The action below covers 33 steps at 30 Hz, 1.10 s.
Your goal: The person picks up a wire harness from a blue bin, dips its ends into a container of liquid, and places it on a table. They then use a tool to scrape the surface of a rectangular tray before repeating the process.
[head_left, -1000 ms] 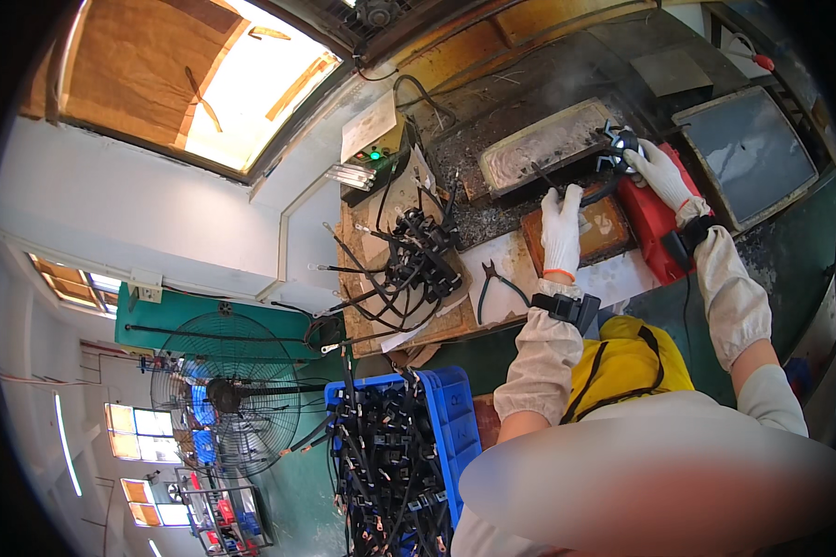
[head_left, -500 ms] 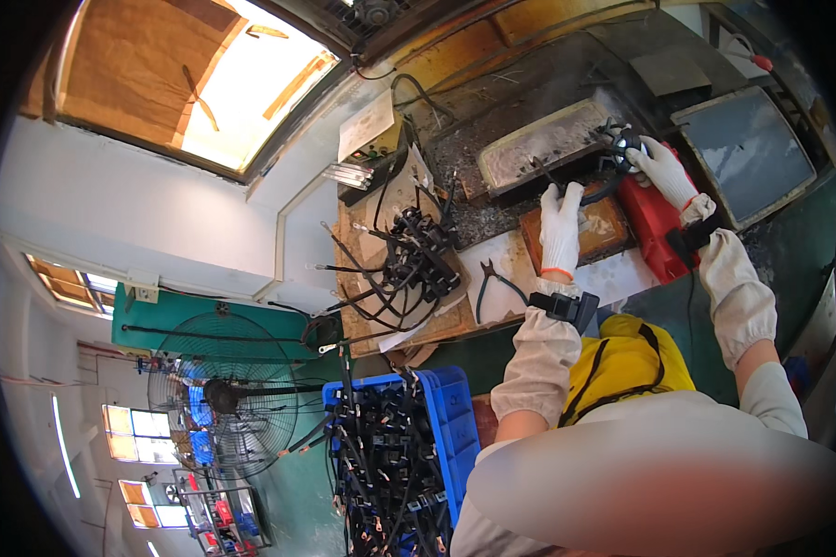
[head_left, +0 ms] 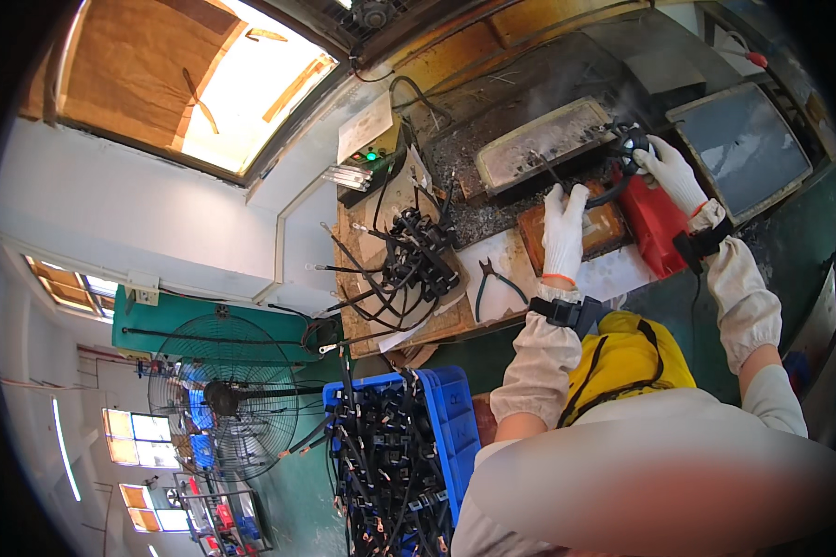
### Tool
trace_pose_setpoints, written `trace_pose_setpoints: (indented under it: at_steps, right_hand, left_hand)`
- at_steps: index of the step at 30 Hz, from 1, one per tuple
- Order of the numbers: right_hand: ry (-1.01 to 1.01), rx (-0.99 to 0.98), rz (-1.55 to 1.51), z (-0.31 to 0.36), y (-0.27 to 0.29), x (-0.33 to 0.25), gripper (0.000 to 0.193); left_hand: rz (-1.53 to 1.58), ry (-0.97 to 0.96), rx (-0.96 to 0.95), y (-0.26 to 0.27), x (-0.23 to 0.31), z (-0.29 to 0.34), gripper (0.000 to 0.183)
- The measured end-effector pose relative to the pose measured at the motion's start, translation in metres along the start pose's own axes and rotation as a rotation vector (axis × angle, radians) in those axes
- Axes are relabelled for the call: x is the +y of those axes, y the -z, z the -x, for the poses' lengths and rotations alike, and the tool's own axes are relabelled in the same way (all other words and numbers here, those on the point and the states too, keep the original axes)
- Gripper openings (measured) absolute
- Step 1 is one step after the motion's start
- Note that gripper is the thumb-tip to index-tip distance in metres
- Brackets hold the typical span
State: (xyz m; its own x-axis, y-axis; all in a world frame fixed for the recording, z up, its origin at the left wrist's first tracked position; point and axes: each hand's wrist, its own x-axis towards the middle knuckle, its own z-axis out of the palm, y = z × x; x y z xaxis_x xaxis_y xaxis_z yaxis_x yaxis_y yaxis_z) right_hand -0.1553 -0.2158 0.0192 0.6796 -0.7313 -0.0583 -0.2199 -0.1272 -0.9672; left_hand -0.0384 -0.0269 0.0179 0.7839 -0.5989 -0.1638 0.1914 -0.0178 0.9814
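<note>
Cable (head_left: 607, 196) pinched in left hand (head_left: 564, 226), black part (head_left: 633, 142) gripped in right hand (head_left: 671, 176) beside smoky tray (head_left: 522, 176); steady hold seems best, hands clear of rim

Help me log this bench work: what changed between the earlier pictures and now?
The right hand and the black part it holds shifted slightly right, away from the long tray. The green light, dark half a second ago, is lit again. Nothing was let go: the left hand keeps the black cable. Pliers and blue crate stayed put.
</note>
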Motion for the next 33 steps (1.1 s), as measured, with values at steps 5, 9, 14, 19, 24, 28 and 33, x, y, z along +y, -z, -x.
trace_pose_setpoints:
  at_steps: [5, 9, 14, 19, 24, 28, 33]
  right_hand:
    - [0.015, -0.017, -0.023, 0.009, 0.003, -0.004, 0.046]
    - [0.034, -0.012, -0.066, 0.016, 0.006, -0.002, 0.045]
    - [0.058, -0.027, -0.253, 0.023, 0.007, 0.008, 0.050]
    - [0.082, 0.005, -0.420, 0.027, 0.002, 0.019, 0.057]
    - [0.092, -0.001, -0.651, 0.023, -0.003, 0.032, 0.050]
    - [0.170, 0.015, -0.873, 0.026, -0.006, 0.038, 0.051]
    - [0.160, 0.088, -0.860, 0.028, -0.010, 0.042, 0.051]
  left_hand:
    - [-0.018, -0.007, -0.024, -0.001, 0.008, 0.011, 0.073]
    - [-0.094, -0.027, -0.040, -0.001, 0.015, 0.021, 0.072]
    - [-0.136, -0.069, -0.104, -0.004, 0.018, 0.032, 0.068]
    - [-0.165, -0.090, -0.150, -0.007, 0.017, 0.031, 0.066]
    - [-0.129, -0.139, -0.180, -0.006, 0.003, 0.014, 0.058]
    - [-0.173, -0.161, -0.190, -0.007, 0.001, 0.008, 0.053]
    - [-0.177, -0.155, -0.200, -0.009, 0.008, -0.002, 0.049]
